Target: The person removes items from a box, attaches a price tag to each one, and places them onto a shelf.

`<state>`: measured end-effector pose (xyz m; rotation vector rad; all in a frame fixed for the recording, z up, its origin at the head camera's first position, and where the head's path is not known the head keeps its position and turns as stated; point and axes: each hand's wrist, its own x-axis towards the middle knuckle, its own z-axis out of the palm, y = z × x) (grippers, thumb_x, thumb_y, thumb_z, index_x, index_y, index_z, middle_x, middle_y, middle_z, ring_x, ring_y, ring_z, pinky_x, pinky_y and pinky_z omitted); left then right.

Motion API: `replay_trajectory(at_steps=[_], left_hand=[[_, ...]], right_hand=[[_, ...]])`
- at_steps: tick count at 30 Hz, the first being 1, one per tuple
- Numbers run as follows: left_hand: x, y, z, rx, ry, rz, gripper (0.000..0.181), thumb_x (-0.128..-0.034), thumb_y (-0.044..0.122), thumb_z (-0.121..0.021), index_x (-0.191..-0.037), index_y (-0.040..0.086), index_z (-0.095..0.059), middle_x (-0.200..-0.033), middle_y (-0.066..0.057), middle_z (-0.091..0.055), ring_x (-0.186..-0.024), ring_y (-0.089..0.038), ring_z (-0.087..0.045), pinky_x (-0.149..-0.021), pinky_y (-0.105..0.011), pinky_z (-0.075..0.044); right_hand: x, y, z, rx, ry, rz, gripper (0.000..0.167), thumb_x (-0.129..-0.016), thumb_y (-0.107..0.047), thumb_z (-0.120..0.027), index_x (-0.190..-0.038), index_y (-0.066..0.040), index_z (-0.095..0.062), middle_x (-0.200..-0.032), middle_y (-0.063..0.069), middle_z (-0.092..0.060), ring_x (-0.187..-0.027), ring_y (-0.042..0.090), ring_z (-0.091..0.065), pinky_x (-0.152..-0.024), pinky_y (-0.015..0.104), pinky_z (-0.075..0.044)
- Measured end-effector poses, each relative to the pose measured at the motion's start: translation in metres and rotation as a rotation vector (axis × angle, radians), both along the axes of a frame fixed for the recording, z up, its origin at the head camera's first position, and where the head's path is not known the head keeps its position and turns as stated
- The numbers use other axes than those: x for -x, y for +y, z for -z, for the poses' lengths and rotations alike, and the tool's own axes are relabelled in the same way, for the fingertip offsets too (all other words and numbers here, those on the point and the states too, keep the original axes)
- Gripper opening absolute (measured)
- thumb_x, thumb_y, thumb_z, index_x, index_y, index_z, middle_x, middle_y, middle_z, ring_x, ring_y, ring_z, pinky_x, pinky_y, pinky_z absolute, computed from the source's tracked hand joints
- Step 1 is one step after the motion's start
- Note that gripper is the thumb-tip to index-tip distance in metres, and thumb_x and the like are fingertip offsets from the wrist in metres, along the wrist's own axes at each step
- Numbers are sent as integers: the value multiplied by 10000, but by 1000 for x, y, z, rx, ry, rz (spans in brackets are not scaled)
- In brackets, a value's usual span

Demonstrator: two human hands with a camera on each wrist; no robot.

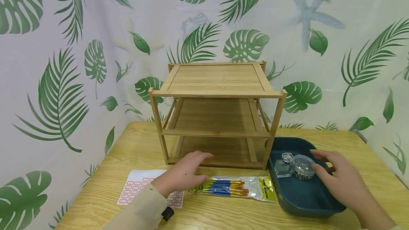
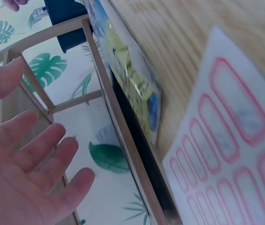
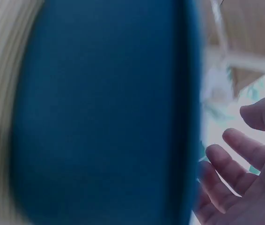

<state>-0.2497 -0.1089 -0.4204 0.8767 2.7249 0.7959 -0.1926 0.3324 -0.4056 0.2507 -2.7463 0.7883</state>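
Note:
My left hand [image 1: 185, 173] hovers over the left end of a clear packet of paintbrushes [image 1: 223, 187], its fingers spread and holding nothing. The left wrist view shows that open palm [image 2: 15, 173] beside the wooden rack. Partly under my left forearm lies a sheet of red-bordered labels [image 1: 134, 187]. My right hand [image 1: 340, 178] is over the right side of a dark blue basin [image 1: 306, 198], fingers loosely bent. Its fingertips are near a round clear container [image 1: 303, 166] with small contents; contact cannot be made out. Beside the container is a square glass bottle [image 1: 283, 168].
A three-tier wooden rack [image 1: 217, 93] stands at the back middle of the wood-grain table [image 1: 121, 152], just behind the brush packet. The basin sits against its right front leg. A leaf-patterned curtain [image 1: 204, 20] hangs behind.

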Motion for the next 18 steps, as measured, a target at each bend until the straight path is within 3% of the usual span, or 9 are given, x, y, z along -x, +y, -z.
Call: replay_trajectory(at_steps=[2, 8, 12, 18], left_hand=[[-4, -6, -2, -1, 26, -21, 683, -966, 374, -700, -1558, 243, -387, -1541, -11, -419, -1439, -270, -353, -1119, -525, -359], [-17, -29, -6, -29, 135, -93, 723, -939, 367, -736, -1553, 215, -387, -1539, -30, -409, -1412, -273, -373, -1113, -543, -352], [-24, -45, -6, -57, 184, -154, 728, -924, 347, -756, -1541, 179, -408, -1547, -69, -404, -1428, -302, -349, -1121, -566, -327], [-32, -73, 3, -81, 210, -251, 740, -894, 311, -796, -1522, 157, -436, -1525, -83, -434, -1419, -337, -362, -1115, -598, -314]], right_hand=[[-3, -14, -6, 6, 3, -29, 434, -1022, -230, -630, -1401, -29, -563, -1286, 199, -578, -1088, 371, -584, -720, 271, -527], [-11, -59, -14, 56, -12, -144, 414, -1031, -286, -619, -1413, -137, -564, -1303, 81, -609, -1065, 269, -612, -769, 325, -551], [-11, -91, -10, 91, -22, -227, 385, -1017, -271, -643, -1386, -177, -589, -1281, 22, -623, -1052, 194, -605, -809, 379, -551], [1, -141, 7, 171, -105, -361, 399, -1001, -340, -659, -1370, -194, -605, -1264, -47, -608, -1136, 200, -583, -903, 449, -528]])
